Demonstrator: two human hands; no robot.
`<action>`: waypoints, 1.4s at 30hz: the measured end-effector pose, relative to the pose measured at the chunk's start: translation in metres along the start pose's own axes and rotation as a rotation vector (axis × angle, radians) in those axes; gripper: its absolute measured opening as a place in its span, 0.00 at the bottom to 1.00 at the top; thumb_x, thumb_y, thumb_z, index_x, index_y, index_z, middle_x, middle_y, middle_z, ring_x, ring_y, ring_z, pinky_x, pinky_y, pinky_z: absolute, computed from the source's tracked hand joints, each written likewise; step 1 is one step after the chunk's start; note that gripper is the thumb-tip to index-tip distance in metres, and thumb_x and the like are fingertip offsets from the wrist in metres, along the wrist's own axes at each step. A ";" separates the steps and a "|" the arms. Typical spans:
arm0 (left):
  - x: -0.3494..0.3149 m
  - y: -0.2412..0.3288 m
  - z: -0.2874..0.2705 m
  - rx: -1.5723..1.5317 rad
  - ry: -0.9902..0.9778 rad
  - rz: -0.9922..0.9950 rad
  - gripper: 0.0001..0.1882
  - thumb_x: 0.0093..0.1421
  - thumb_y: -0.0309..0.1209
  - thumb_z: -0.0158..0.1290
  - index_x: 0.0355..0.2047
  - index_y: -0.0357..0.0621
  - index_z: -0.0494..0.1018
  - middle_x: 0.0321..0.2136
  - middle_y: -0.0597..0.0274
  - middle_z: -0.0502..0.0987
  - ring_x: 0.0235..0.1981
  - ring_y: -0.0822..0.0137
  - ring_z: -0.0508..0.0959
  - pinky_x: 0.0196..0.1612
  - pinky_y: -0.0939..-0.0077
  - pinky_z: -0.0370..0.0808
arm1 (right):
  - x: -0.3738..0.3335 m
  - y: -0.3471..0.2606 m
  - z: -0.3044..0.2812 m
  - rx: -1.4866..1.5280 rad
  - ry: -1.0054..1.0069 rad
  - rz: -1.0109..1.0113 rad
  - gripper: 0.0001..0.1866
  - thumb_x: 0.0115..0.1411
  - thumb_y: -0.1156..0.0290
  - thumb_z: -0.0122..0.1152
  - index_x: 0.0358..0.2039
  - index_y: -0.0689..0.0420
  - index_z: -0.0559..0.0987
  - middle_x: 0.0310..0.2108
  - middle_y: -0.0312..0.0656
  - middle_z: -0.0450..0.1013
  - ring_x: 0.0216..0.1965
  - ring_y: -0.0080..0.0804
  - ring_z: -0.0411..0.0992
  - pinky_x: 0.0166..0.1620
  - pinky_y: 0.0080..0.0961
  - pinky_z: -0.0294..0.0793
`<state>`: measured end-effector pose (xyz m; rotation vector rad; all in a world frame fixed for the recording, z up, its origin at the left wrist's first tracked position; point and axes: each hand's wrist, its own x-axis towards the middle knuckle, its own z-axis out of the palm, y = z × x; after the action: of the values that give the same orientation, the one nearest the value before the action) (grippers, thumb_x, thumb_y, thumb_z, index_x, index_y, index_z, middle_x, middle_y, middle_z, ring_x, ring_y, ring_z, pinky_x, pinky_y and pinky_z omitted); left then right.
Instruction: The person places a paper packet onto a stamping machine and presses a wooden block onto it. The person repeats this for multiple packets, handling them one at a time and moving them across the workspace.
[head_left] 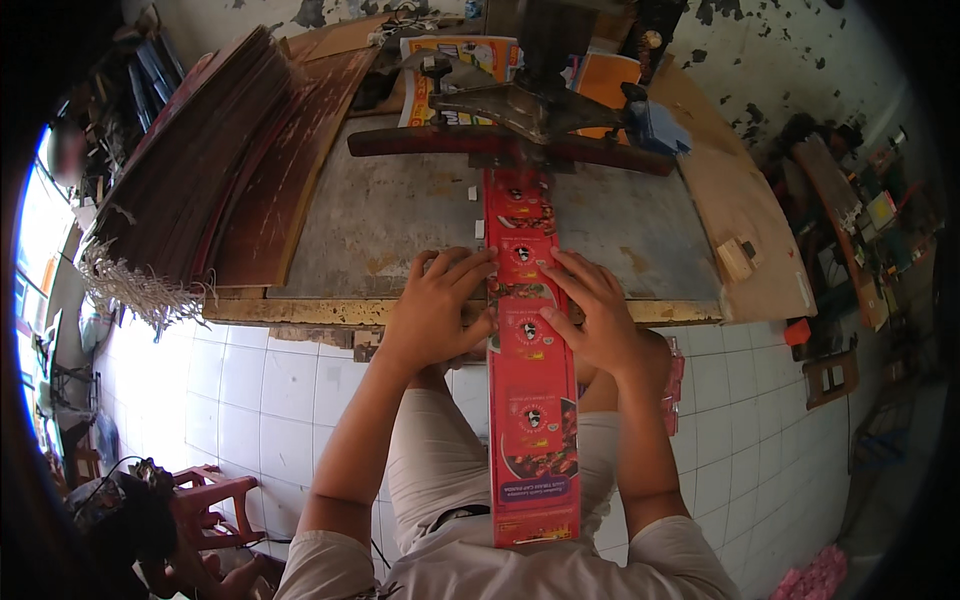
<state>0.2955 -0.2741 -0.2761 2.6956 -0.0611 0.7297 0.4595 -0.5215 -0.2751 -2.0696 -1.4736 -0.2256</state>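
Observation:
A long red printed packaging strip (534, 375) runs from my lap across the table's front edge. Its far end passes beneath the dark crossbar (420, 141) of a machine. My left hand (440, 305) is at the strip's left edge, its thumb and fingertips against it. On the opposite edge my right hand (600, 315) rests its fingertips and thumb on the red surface. Between them the hands hold the strip just at the table's front edge. Small pale bits (478, 229) lie on the grey metal plate (370, 225) to the left of the strip.
Tall stacked dark sheets (190, 150) lean at the table's left, with frayed white strings (140, 280) hanging down. A small wooden block (738, 258) sits at the right on a brown board (720, 160). A red plastic stool (215, 505) stands on the white tiled floor at lower left.

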 end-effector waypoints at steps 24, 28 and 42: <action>-0.001 0.004 -0.003 0.038 0.002 0.009 0.33 0.60 0.46 0.70 0.63 0.47 0.81 0.71 0.66 0.80 0.70 0.52 0.76 0.75 0.42 0.67 | -0.004 -0.002 -0.003 0.046 -0.045 0.078 0.34 0.69 0.52 0.75 0.70 0.56 0.81 0.78 0.45 0.70 0.80 0.46 0.65 0.80 0.57 0.61; -0.001 0.004 -0.003 0.039 0.002 0.012 0.33 0.60 0.47 0.69 0.64 0.47 0.81 0.71 0.66 0.80 0.70 0.52 0.76 0.74 0.42 0.67 | -0.004 -0.003 -0.004 0.056 -0.049 0.085 0.34 0.69 0.52 0.75 0.70 0.56 0.82 0.78 0.46 0.70 0.80 0.46 0.65 0.81 0.57 0.60; 0.000 0.004 -0.002 0.034 0.001 0.001 0.34 0.60 0.48 0.69 0.65 0.48 0.81 0.72 0.67 0.79 0.70 0.52 0.76 0.73 0.43 0.67 | -0.003 -0.003 -0.005 0.072 -0.040 0.091 0.34 0.69 0.52 0.75 0.69 0.57 0.82 0.76 0.48 0.72 0.79 0.48 0.67 0.80 0.57 0.61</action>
<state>0.2938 -0.2772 -0.2731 2.7275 -0.0501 0.7392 0.4568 -0.5259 -0.2719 -2.0884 -1.3862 -0.0941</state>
